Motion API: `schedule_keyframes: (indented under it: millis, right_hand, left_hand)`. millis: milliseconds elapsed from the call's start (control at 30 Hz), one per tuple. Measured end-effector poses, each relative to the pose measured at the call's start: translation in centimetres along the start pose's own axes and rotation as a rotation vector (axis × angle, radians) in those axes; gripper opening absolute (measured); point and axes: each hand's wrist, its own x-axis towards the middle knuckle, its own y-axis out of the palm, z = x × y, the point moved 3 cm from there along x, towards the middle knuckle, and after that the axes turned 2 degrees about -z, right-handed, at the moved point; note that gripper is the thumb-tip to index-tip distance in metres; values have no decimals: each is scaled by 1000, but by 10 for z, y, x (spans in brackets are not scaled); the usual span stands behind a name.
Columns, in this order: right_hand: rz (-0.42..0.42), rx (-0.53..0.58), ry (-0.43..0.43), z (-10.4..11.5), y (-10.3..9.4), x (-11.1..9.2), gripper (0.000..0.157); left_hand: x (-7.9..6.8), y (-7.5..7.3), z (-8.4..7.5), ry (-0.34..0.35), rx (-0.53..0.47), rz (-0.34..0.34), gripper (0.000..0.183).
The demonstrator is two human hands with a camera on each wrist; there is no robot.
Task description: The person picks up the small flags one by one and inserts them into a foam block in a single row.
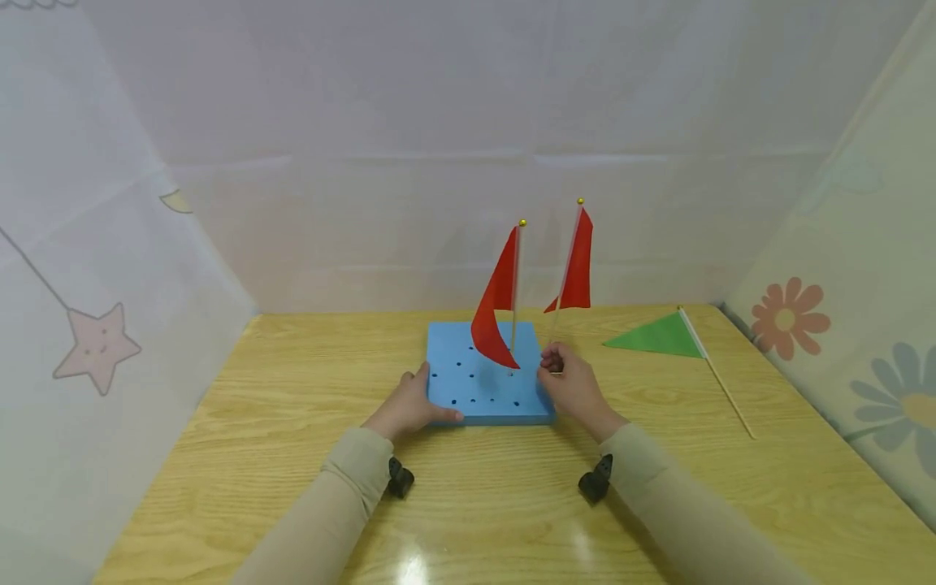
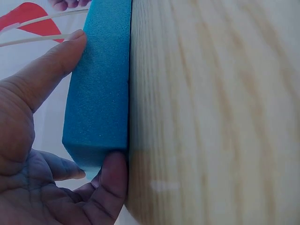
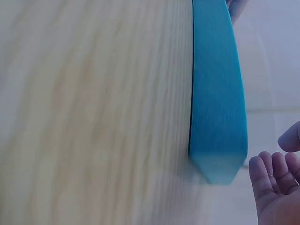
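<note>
Sleeves [image 1: 322,500] flank six o'clock: left hand [image 1: 409,402] grips blue block [image 1: 478,388], likely steadying it; right hand [image 1: 574,386], fingers parted, adjoins leaning flag [image 1: 580,264].

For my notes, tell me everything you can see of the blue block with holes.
The squarish light-blue block, foam by its look, lies flat on the wood-grain table. Small holes dot its top; its front side is plain. A red triangular cloth flag on a thin stick rises nearly upright from the top, right of centre toward the back. The bare left hand grips its front left corner. The bare right hand is beside its right edge; whether they touch is unclear.
</note>
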Motion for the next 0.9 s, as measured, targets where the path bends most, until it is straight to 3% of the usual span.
schedule_keyframes:
  millis: [300,667,900]
  right_hand:
    - [-5,-30,8,-23,-29,-1,27]
    - [-10,-81,105,-54,-69,-8,36]
    - [-17,-55,155,-67,-90,-14,42]
  left_hand:
    - [1,0,1,-9,-9,2,118]
    - [3,2,2,-16,6,5,119]
    - [2,1,1,-14,-3,5,119]
